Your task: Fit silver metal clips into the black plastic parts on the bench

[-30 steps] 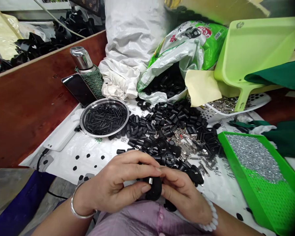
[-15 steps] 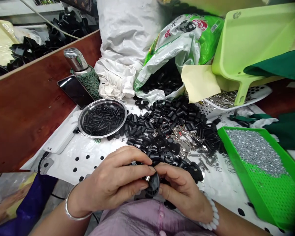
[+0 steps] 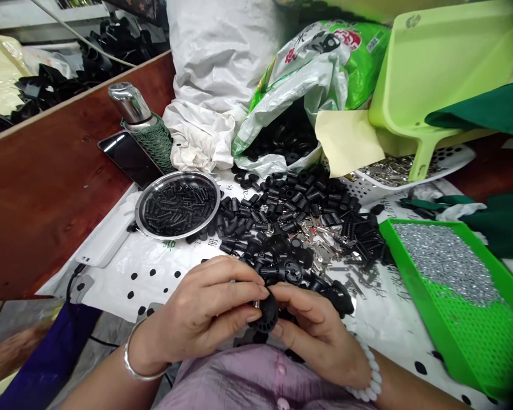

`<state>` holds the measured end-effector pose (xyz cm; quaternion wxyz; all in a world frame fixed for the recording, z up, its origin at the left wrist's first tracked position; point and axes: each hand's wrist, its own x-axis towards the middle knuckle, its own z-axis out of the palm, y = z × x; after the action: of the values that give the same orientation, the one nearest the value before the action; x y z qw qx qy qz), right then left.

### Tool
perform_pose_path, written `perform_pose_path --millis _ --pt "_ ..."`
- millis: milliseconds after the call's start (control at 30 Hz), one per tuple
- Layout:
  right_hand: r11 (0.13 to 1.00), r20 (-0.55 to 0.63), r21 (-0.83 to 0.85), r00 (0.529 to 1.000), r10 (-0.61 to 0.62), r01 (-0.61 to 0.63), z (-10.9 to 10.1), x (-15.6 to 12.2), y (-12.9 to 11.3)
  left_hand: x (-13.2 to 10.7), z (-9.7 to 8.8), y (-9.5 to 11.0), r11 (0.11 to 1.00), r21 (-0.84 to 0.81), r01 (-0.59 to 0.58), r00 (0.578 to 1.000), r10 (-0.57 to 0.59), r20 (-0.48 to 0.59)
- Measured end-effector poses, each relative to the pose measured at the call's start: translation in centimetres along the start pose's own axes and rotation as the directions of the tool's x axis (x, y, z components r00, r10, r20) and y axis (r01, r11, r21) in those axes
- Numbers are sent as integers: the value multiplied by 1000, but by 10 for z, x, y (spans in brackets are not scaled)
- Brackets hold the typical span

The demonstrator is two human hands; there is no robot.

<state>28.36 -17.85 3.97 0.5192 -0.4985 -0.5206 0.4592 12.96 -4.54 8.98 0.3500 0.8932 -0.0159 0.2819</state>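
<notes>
Close to my body, my right hand (image 3: 314, 324) grips a round black plastic part (image 3: 268, 314) with a slotted rim between thumb and fingers. From the other side my left hand (image 3: 216, 304) is closed, its thumb and fingertips pinching a small shiny metal piece (image 3: 256, 304) against that part. The metal piece is mostly hidden by the fingers. Just beyond both hands lies a heap of black plastic parts (image 3: 277, 213), with flat metal strips (image 3: 322, 245) among them. Another round slotted black part (image 3: 293, 272) rests right behind my fingers.
A metal bowl of black springs (image 3: 177, 205) stands left, near a white power bank-like block (image 3: 109, 245), a phone (image 3: 130, 158) and a flask (image 3: 132, 105). Right are a green tray (image 3: 457, 347) with small metal pieces, a white basket (image 3: 367, 191) and a dustpan (image 3: 448, 74).
The round black part has turned a little between my hands, showing more of its dark face. My left wrist has shifted slightly right. Another person's arm at lower left has moved.
</notes>
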Motion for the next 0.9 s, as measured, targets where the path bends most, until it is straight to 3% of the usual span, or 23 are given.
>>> perform_pose_path --millis 167,267,633,900 --pt "929 23 324 983 181 -179 2 1 1 -2 1 1 997 -64 47 999 -47 1" --pt "870 37 441 973 228 -220 2 3 1 -4 5 1 987 -129 99 994 -103 -26" --pt "765 166 602 973 162 -231 3 3 12 -8 11 0 945 -279 168 983 -180 -17" --pt "680 287 662 944 161 -317 10 5 17 -4 6 2 931 -335 143 990 -137 42"
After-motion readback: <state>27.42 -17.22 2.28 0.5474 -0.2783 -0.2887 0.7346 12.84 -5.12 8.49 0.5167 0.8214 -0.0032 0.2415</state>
